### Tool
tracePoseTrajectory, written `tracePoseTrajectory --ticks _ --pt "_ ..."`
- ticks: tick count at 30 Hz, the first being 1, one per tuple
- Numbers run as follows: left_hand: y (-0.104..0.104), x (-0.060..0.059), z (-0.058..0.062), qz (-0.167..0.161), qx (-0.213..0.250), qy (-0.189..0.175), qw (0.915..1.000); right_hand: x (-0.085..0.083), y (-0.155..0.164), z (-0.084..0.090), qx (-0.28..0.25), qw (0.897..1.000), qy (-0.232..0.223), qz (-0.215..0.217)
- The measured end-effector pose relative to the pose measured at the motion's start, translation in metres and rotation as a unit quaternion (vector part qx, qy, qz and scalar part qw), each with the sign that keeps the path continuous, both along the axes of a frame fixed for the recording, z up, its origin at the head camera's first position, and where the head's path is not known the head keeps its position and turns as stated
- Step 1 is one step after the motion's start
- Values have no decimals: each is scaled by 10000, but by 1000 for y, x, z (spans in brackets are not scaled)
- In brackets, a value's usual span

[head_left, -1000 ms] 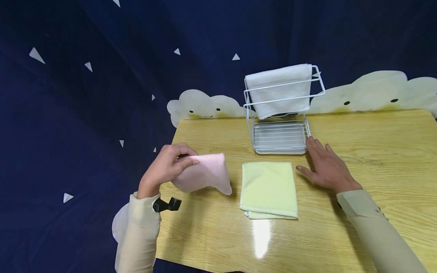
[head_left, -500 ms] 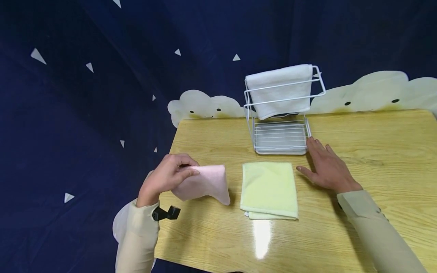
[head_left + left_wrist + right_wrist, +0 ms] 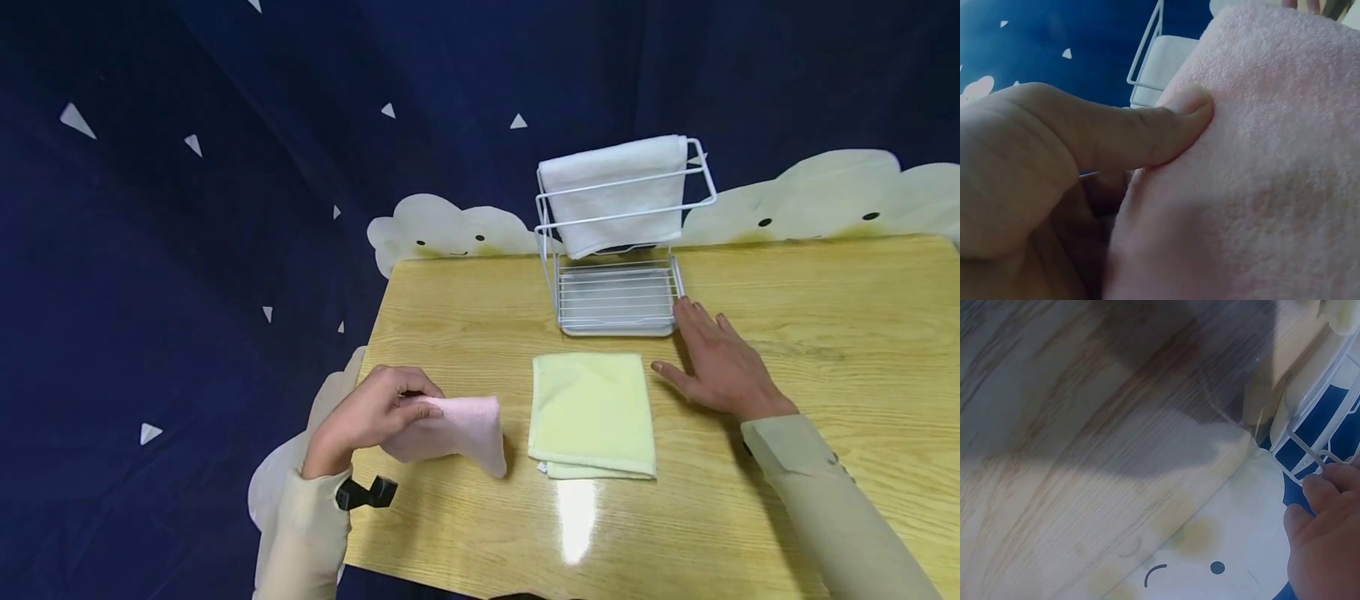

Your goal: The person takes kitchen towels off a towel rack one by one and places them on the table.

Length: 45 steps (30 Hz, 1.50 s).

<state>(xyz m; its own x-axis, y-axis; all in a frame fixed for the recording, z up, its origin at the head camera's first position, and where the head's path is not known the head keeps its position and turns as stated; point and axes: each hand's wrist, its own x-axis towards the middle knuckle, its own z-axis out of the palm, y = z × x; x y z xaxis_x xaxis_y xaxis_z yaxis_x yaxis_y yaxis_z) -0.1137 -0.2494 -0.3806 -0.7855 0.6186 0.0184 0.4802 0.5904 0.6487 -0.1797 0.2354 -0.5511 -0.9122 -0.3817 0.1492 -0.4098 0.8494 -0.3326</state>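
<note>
Pink towel point(image 3: 457, 427) pinched in left hand point(image 3: 371, 412)
Right hand point(image 3: 716, 367) lies flat, fingers relaxed, touching the wire rack point(image 3: 617, 287) at twelve o'clock; no writing readable.

Left hand point(image 3: 371, 414): fingertips hidden behind pink towel point(image 3: 456, 425). Pink towel: cut off by the left wrist view's edges. White rack point(image 3: 618, 250): rear base hidden behind draped white towel point(image 3: 613, 193). Tabletop point(image 3: 825, 317): right side cut off.
</note>
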Motion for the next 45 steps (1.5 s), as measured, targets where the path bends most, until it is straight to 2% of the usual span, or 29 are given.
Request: tracePoseTrajectory --ticks 5,10,16,23,31,35,45 --pt "-2 6 -2 -281 -8 -284 9992 0 1 2 29 10000 -37 13" --pt "3 1 -10 -484 -39 -411 9980 0 2 4 -17 10000 -54 -8" --pt "16 -17 -23 -469 -160 -805 9955 1 -2 3 -74 9998 -164 -13" --pt "25 -44 -34 -463 -276 -753 9957 0 -1 1 -44 9999 -137 -36" --pt "34 -68 -44 -207 -513 -709 9960 0 0 2 -26 9999 -97 -17" --pt "36 -77 -51 -81 -585 -698 9958 -1 0 1 1 10000 -89 -29" --pt "36 -94 -66 252 -681 -936 9930 -1 -1 2 -36 10000 -59 -54"
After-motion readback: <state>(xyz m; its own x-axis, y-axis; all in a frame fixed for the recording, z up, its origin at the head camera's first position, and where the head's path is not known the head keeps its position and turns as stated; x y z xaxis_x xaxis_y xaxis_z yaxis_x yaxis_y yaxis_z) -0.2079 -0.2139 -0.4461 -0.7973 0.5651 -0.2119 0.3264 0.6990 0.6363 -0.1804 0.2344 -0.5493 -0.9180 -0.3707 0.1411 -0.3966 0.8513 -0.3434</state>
